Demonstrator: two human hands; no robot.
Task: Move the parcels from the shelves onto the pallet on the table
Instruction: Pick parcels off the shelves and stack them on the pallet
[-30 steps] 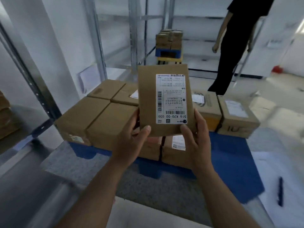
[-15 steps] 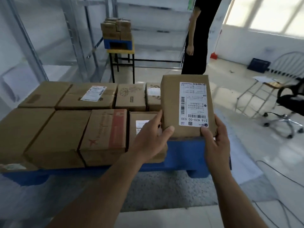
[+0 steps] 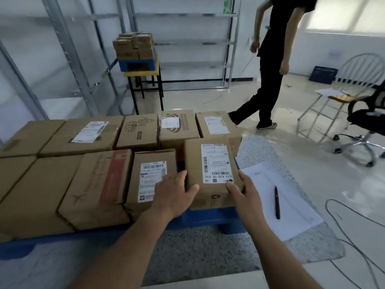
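Observation:
A brown cardboard parcel (image 3: pixel 210 161) with a white barcode label sits flat on the blue pallet's (image 3: pixel 208 217) right front corner. My left hand (image 3: pixel 174 197) holds its near left edge, thumb on top. My right hand (image 3: pixel 242 192) grips its near right corner, thumb on the label's edge. Several other cardboard parcels (image 3: pixel 100 184) fill the pallet to the left and behind, packed in two rows. The pallet rests on a grey speckled table (image 3: pixel 198 253).
A sheet of paper (image 3: pixel 291 205) with a black pen (image 3: pixel 276 202) lies right of the pallet. A person in black (image 3: pixel 270 65) walks past behind. Metal shelves (image 3: pixel 183 38), a small table with stacked boxes (image 3: pixel 135 49), two chairs (image 3: pixel 360 122) and floor cables (image 3: pixel 354 236) surround.
The parcel has gone from upright in front of me to lying flat on the pallet's right front corner. Both hands came down with it. The person behind stepped to the right.

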